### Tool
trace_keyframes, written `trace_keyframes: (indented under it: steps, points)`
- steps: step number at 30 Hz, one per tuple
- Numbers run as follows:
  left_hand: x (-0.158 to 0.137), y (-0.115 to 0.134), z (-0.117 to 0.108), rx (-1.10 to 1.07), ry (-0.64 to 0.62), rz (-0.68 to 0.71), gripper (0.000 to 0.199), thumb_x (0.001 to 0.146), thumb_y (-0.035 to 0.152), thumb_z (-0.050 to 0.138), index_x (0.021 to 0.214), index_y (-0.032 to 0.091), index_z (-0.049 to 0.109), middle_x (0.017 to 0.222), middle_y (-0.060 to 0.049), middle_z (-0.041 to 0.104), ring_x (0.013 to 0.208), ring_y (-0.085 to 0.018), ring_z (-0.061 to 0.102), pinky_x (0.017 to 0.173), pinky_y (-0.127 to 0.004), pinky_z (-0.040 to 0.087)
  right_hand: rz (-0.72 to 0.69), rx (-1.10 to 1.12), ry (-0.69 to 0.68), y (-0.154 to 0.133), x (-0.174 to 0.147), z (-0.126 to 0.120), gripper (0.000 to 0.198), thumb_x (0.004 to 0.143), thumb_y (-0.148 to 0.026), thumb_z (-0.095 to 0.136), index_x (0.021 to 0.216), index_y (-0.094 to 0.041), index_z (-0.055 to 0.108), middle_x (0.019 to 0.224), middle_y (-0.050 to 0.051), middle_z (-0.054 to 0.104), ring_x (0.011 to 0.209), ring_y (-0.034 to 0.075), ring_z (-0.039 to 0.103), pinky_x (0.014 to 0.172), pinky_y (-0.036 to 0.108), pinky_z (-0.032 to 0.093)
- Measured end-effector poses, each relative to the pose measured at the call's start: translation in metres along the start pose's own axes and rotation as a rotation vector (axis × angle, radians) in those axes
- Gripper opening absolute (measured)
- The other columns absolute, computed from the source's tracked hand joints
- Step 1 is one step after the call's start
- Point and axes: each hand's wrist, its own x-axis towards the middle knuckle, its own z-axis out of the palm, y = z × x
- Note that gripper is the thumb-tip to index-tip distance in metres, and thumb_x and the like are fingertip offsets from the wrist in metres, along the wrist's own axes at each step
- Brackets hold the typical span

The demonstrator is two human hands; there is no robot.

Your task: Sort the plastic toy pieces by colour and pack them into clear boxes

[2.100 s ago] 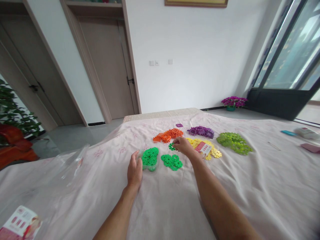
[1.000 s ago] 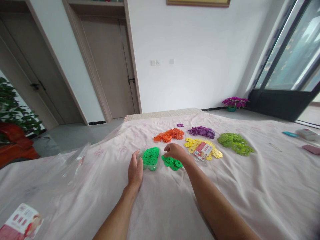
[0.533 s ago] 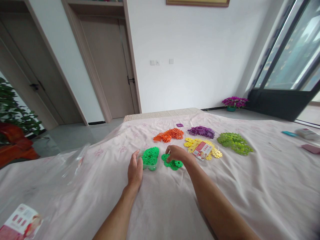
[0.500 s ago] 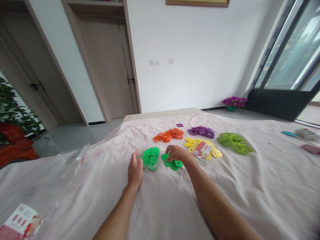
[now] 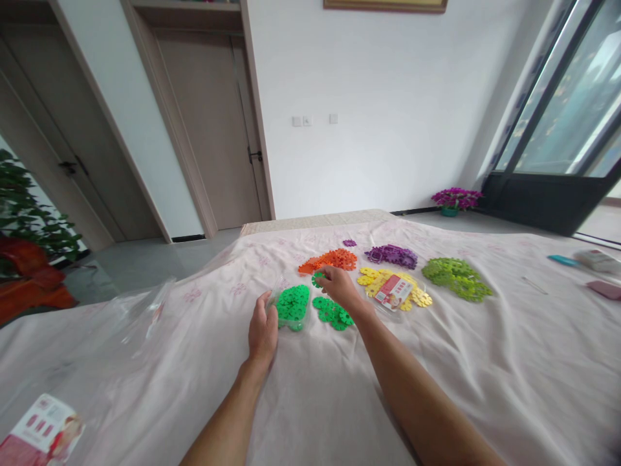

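Note:
My left hand (image 5: pixel 262 327) is closed around the left side of a clear plastic box (image 5: pixel 307 318), which holds many green snowflake discs (image 5: pixel 292 303). In my right hand (image 5: pixel 338 285) a single green snowflake disc (image 5: pixel 317 279) is pinched between thumb and fingers, raised over the cloth to the right of the box. Below that hand lies a small pile of loose green discs (image 5: pixel 332 313), partly hidden by my right wrist.
Beyond my hands lie piles of orange discs (image 5: pixel 334 260), purple discs (image 5: pixel 391 255), yellow discs (image 5: pixel 370 279) and light green discs (image 5: pixel 456 278). A labelled clear lid (image 5: pixel 394 292) rests on the yellow ones. Clear plastic packaging (image 5: pixel 140 323) spreads at left. One purple disc (image 5: pixel 349 243) lies apart.
My right hand has lifted from the loose green pile, moving up and away with one green disc in its fingers. My left hand stays on the box.

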Motion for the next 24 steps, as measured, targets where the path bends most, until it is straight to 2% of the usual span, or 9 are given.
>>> trace_keyframes:
  steps: [4, 8, 10, 13, 17, 21, 24]
  points:
    - [0.001, -0.001, 0.000, 0.006, 0.001, 0.007, 0.041, 0.090, 0.032, 0.043, 0.130, 0.027, 0.050, 0.132, -0.006, 0.060, 0.122, -0.024, 0.055, 0.102, -0.038, 0.044, -0.069, 0.102, 0.026, -0.009, -0.001, 0.014, 0.011, 0.079, -0.023, 0.059, 0.086, -0.018, 0.066, 0.068, -0.002, 0.063, 0.056, 0.011, 0.062, 0.052, 0.019, 0.042]
    - [0.001, -0.001, -0.001, -0.007, -0.007, 0.008, 0.042, 0.090, 0.035, 0.044, 0.130, 0.026, 0.050, 0.129, -0.007, 0.061, 0.119, -0.024, 0.058, 0.098, -0.037, 0.047, -0.203, 0.101, -0.121, -0.016, -0.006, 0.024, 0.019, 0.079, -0.018, 0.058, 0.095, -0.018, 0.069, 0.074, -0.001, 0.068, 0.062, 0.011, 0.063, 0.058, 0.020, 0.045]
    - [0.001, 0.000, -0.001, -0.007, -0.009, 0.008, 0.042, 0.090, 0.035, 0.045, 0.130, 0.025, 0.050, 0.128, -0.007, 0.062, 0.118, -0.024, 0.058, 0.098, -0.037, 0.047, -0.227, 0.097, -0.141, -0.017, -0.007, 0.026, 0.027, 0.079, -0.017, 0.059, 0.103, -0.018, 0.069, 0.084, 0.000, 0.071, 0.067, 0.011, 0.063, 0.062, 0.020, 0.047]
    - [0.000, 0.002, -0.002, -0.006, -0.003, 0.012, 0.041, 0.090, 0.034, 0.044, 0.130, 0.025, 0.050, 0.128, -0.007, 0.062, 0.119, -0.024, 0.058, 0.100, -0.037, 0.045, -0.145, 0.098, -0.093, -0.015, -0.005, 0.023, 0.032, 0.082, -0.019, 0.056, 0.112, -0.018, 0.067, 0.096, 0.003, 0.072, 0.067, 0.011, 0.065, 0.064, 0.021, 0.049]
    - [0.000, 0.001, -0.002, -0.003, -0.005, 0.005, 0.042, 0.090, 0.032, 0.043, 0.130, 0.024, 0.050, 0.131, -0.007, 0.061, 0.123, -0.023, 0.055, 0.104, -0.038, 0.043, 0.007, -0.073, -0.045, -0.004, -0.002, 0.005, 0.025, 0.083, -0.020, 0.057, 0.103, -0.018, 0.071, 0.097, 0.004, 0.073, 0.075, 0.014, 0.067, 0.067, 0.022, 0.048]
    - [0.000, 0.000, -0.001, -0.012, -0.007, 0.006, 0.041, 0.090, 0.030, 0.043, 0.130, 0.024, 0.050, 0.130, -0.007, 0.061, 0.123, -0.022, 0.055, 0.105, -0.037, 0.042, 0.067, -0.345, -0.151, 0.009, -0.002, -0.011, 0.026, 0.073, -0.026, 0.071, 0.098, -0.019, 0.074, 0.094, 0.005, 0.073, 0.088, 0.019, 0.066, 0.073, 0.025, 0.045]
    - [0.000, 0.001, -0.001, -0.023, -0.008, 0.005, 0.041, 0.090, 0.029, 0.043, 0.129, 0.023, 0.050, 0.130, -0.008, 0.061, 0.123, -0.022, 0.055, 0.106, -0.038, 0.042, 0.118, -0.485, -0.242, 0.013, -0.004, -0.012, 0.033, 0.069, -0.037, 0.075, 0.099, -0.021, 0.074, 0.099, 0.006, 0.072, 0.092, 0.021, 0.064, 0.073, 0.025, 0.043]
